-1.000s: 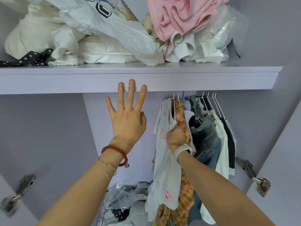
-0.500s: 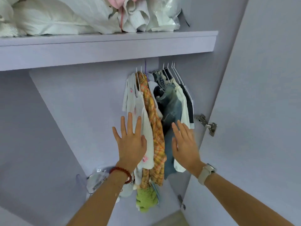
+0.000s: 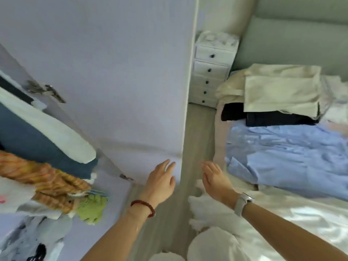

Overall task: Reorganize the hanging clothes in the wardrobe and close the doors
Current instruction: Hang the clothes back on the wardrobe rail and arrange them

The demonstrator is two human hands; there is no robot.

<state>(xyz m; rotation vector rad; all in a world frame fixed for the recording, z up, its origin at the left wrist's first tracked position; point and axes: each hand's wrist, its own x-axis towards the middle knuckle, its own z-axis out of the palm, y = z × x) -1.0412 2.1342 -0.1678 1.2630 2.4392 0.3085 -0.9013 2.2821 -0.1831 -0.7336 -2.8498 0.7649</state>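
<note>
The lilac right wardrobe door (image 3: 120, 76) stands open, edge-on toward me. My left hand (image 3: 160, 182), with a red bead bracelet at the wrist, lies flat with straight fingers near the door's lower outer edge. My right hand (image 3: 215, 178), watch on the wrist, hovers open just right of the door edge and holds nothing. Hanging clothes fill the left side: a white garment (image 3: 50, 125), a blue denim piece (image 3: 37, 147), an orange plaid shirt (image 3: 45, 178) and a green item (image 3: 92, 208).
A bed at right carries a light blue shirt (image 3: 293, 157), dark folded clothes (image 3: 269, 117) and cream fabric (image 3: 278, 87). A white drawer unit (image 3: 211, 72) stands beyond the door. A narrow strip of floor (image 3: 197, 140) runs between door and bed. Door hinges (image 3: 45, 91) show inside.
The view has swung right and down from the wardrobe interior to the open door and bed. Both hands left the hanging clothes and now sit low by the door's edge.
</note>
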